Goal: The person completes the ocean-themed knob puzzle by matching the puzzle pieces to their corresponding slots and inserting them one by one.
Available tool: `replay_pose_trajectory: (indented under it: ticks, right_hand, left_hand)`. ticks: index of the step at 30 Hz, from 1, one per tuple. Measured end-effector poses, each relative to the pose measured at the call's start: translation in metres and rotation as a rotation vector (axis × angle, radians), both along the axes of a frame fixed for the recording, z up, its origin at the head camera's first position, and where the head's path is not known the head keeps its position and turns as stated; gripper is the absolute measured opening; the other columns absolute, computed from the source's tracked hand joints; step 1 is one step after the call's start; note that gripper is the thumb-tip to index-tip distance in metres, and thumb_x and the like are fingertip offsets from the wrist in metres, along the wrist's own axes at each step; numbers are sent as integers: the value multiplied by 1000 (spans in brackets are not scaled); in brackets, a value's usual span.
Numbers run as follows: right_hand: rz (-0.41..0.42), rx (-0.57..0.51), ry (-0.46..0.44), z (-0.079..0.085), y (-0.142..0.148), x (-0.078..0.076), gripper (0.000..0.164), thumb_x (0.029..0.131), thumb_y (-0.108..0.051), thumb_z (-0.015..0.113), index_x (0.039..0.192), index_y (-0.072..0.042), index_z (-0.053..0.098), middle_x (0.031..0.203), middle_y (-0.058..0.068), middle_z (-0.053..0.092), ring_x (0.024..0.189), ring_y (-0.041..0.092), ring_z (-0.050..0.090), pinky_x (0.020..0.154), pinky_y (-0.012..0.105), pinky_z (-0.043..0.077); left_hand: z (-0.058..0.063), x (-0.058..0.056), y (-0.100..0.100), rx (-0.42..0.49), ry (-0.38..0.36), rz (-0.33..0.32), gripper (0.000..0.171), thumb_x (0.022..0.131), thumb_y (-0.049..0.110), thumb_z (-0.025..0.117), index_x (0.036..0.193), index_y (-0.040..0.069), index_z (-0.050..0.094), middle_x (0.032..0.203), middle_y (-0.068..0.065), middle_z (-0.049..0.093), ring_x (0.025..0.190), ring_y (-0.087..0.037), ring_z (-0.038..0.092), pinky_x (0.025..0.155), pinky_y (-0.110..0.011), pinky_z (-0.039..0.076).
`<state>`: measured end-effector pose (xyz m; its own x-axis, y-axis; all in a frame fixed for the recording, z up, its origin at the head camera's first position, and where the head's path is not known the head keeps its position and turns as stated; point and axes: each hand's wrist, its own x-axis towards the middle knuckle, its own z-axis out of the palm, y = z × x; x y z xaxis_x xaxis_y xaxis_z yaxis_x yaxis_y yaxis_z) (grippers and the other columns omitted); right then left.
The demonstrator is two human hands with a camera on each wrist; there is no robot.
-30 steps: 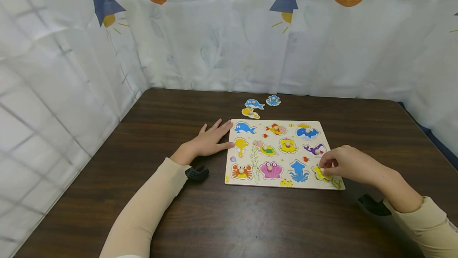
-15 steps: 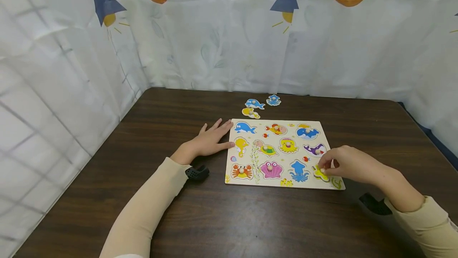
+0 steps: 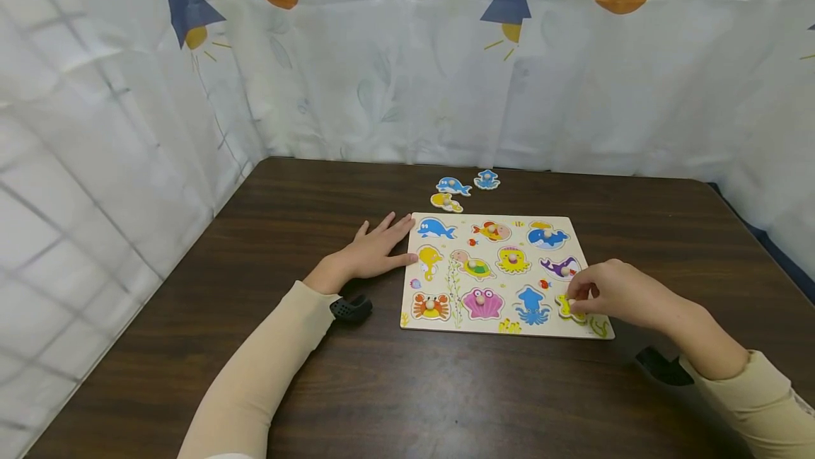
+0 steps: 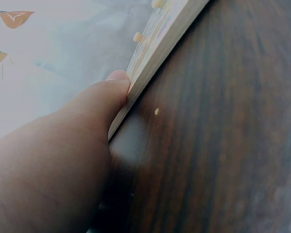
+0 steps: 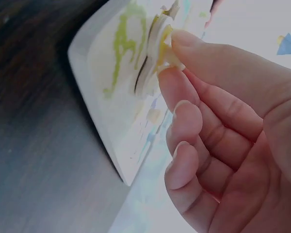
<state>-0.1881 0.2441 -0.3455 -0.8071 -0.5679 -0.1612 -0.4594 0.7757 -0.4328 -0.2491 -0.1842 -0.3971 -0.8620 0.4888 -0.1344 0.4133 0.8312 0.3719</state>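
Note:
A pegged sea-animal puzzle board (image 3: pixel 474 326) lies flat on the table. My left hand (image 3: pixel 366 252) rests at its left edge with fingers spread; the thumb (image 4: pixel 117 82) touches the board's side in the left wrist view. At the lower right corner, my right hand (image 3: pixel 620 294) pinches a yellow starfish-like puzzle piece (image 3: pixel 567 308) between thumb and fingertips. In the right wrist view this piece (image 5: pixel 157 46) stands tilted, partly raised off the board, its knob hidden by the fingers. The blue dolphin (image 3: pixel 436 228), yellow seahorse (image 3: pixel 429 262) and blue squid (image 3: pixel 532 305) pictures show no knobs.
Beyond the board lie three loose knobbed pieces: a blue dolphin (image 3: pixel 453 185), a blue squid (image 3: pixel 487 179) and a yellow piece (image 3: pixel 446 202). Several knobbed pieces, such as the crab (image 3: pixel 430 305) and pink shell (image 3: pixel 482 303), sit in the board. A printed curtain (image 3: pixel 407 91) hangs behind the table.
The yellow piece has turned and shifted slightly under the right fingertips. The left hand, the board and the loose pieces have stayed in place.

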Motion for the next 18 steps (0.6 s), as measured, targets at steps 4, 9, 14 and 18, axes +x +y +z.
replay_pose_trajectory:
  ticks: [4, 9, 14, 18]
  right_hand:
    - [9, 6, -2, 1, -2, 2, 10, 85, -14, 85, 94, -14, 79, 78, -11, 63, 70, 10, 52, 59, 25, 47]
    - [11, 7, 2, 1, -2, 2, 10, 85, -14, 85, 94, -13, 80, 78, -11, 64, 69, 10, 52, 58, 24, 48]
    - [8, 12, 5, 2, -1, 2, 8, 84, -13, 85, 91, -13, 79, 79, -11, 65, 69, 10, 52, 59, 25, 48]
    - [-4, 4, -10, 2, -1, 2, 8, 85, -12, 85, 91, -13, 79, 81, -10, 66, 69, 10, 52, 60, 26, 48]
  left_hand:
    - [0, 0, 0, -2, -1, -1, 85, 103, 59, 50, 167, 19, 10, 171, -1, 9, 157, -29, -2, 117, -69, -3]
    - [0, 0, 0, -2, 5, -1, 85, 103, 59, 50, 167, 19, 11, 171, -1, 9, 157, -29, -1, 117, -69, -3]
    - [1, 1, 0, 5, 2, 0, 86, 103, 59, 50, 167, 19, 10, 171, 0, 8, 157, -28, -2, 117, -68, -3]
    - [2, 2, 0, 14, 1, -1, 85, 103, 59, 50, 167, 19, 10, 171, 0, 8, 157, -27, -2, 117, -68, -4]
